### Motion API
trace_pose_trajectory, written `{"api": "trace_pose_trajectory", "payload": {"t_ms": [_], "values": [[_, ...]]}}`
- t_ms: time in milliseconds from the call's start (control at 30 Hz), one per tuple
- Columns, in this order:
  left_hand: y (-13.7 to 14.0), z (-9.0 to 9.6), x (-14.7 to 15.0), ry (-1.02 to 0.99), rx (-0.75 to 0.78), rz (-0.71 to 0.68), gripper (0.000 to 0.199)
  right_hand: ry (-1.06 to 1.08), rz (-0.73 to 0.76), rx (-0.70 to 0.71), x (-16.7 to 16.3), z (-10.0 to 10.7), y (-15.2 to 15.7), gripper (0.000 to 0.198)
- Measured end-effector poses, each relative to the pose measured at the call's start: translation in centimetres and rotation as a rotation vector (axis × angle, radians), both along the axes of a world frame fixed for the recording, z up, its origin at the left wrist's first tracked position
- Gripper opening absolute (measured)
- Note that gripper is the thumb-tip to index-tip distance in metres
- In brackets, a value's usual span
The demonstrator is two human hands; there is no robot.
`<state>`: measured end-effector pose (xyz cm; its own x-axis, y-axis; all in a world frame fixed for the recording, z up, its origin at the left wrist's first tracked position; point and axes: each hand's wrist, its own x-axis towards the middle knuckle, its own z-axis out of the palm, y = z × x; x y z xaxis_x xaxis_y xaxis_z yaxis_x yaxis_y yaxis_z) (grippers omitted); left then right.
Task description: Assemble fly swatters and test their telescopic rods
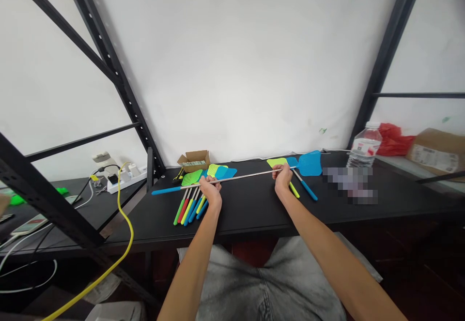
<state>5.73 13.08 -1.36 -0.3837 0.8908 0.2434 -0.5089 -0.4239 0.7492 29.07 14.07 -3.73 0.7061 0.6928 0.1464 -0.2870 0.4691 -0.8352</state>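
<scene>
A blue fly swatter (310,163) with a long, drawn-out metal rod is held level above the black table. My left hand (210,190) is closed round the rod near the blue handle at the left. Closer to the blue head, my right hand (282,176) grips the rod's other end. Below and behind my left hand lie several swatters (188,211) with green, red, yellow and blue handles, side by side. A yellow swatter (295,190) and a second blue swatter (308,190) rest on the table beside my right hand.
An open cardboard box (195,162) stands at the back of the table (250,209). To the right are a water bottle (364,146), a red plastic bag (394,139) and a carton (438,151). A yellow cable (125,209) hangs at the left near a power strip (125,178) and the black rack posts.
</scene>
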Motion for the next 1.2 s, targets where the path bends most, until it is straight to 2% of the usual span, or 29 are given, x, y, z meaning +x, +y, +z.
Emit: {"api": "trace_pose_trajectory", "payload": {"t_ms": [300, 467, 600, 700, 867, 1000, 1200], "values": [[-0.1, -0.5, 0.5, 0.088, 0.030, -0.119, 0.052, -0.105, 0.235, 0.032, -1.1, 0.3, -0.5, 0.056], [-0.3, -0.8, 0.6, 0.149, -0.002, -0.211, 0.051, -0.131, 0.392, 0.056, -1.5, 0.2, -0.4, 0.059], [-0.1, -1.0, 0.6, 0.170, 0.007, -0.245, 0.047, -0.139, 0.457, 0.075, -1.6, -0.1, -0.2, 0.061], [0.2, -1.0, 0.6, 0.113, -0.011, -0.247, 0.046, -0.141, 0.494, 0.090, -1.6, -0.2, 0.0, 0.061], [0.6, -0.8, 0.7, -0.032, -0.049, -0.141, 0.045, 0.036, 0.464, 0.093, -1.2, 0.3, -0.2, 0.058], [0.5, -0.7, 0.6, -0.071, -0.078, -0.131, 0.042, 0.237, 0.428, 0.130, -0.1, 0.6, -0.3, 0.053], [0.4, -0.5, 0.1, -0.139, -0.119, -0.120, 0.038, 0.239, 0.386, 0.161, 1.2, 0.5, -0.5, 0.050]]}}
